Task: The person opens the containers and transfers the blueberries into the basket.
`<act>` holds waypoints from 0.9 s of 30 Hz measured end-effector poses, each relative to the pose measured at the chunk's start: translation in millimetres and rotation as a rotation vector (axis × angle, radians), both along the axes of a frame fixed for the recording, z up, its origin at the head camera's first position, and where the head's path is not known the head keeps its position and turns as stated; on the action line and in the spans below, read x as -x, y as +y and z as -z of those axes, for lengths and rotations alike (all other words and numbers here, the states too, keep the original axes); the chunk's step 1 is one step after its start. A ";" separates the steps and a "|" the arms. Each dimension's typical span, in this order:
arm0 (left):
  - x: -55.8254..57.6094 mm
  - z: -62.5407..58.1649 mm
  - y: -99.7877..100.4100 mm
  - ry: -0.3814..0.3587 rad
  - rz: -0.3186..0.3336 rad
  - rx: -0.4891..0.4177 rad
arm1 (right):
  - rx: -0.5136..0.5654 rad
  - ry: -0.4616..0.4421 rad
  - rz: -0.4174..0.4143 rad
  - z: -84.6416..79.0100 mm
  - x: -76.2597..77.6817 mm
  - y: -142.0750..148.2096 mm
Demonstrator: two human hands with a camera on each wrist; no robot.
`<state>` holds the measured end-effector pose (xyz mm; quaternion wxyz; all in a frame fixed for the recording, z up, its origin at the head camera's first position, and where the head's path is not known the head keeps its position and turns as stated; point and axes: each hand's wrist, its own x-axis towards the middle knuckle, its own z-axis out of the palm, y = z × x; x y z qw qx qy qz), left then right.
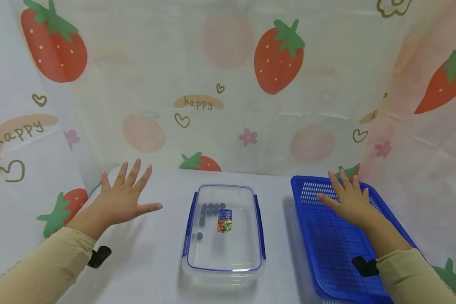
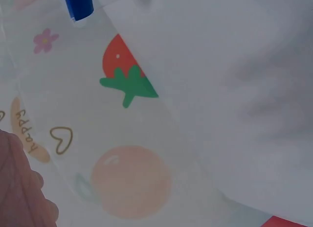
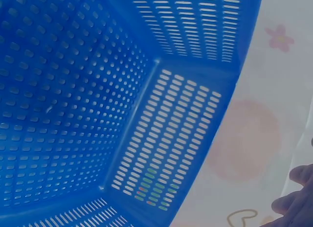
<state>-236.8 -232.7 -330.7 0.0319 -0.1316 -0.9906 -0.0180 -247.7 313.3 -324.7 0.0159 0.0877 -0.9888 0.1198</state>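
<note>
My left hand [image 1: 120, 198] is held over the table's left side with its fingers spread, holding nothing. The right hand [image 1: 349, 200], fingers also spread and bare, hovers over a blue plastic basket [image 1: 314, 253] with slotted sides. Between the hands stands a clear lidded food container [image 1: 225, 253] with blue side clips and a colourful label. Several small dark round pieces [image 1: 210, 209] show through its lid, mostly in its far left part. In the right wrist view the basket's perforated inside [image 3: 73, 104] fills much of the picture, with fingertips [image 3: 293, 200] at the lower right edge.
A white-covered table [image 1: 152, 261] carries the container and the basket. Behind it hangs a sheet [image 1: 228, 126] printed with strawberries, hearts and flowers, which also encloses the left and right sides. The basket stands close to the right-hand sheet.
</note>
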 end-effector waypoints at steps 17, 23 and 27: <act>0.4 -2.6 -0.6 0.004 0.031 -0.070 | 0.072 -0.003 -0.048 -11.0 3.2 -9.2; -0.1 -5.8 0.1 -0.027 0.043 -0.181 | 0.231 -0.053 -0.095 -16.8 4.9 -22.5; 2.1 -3.9 1.1 -0.071 0.059 -0.298 | 0.319 -0.066 -0.124 -20.5 5.5 -33.5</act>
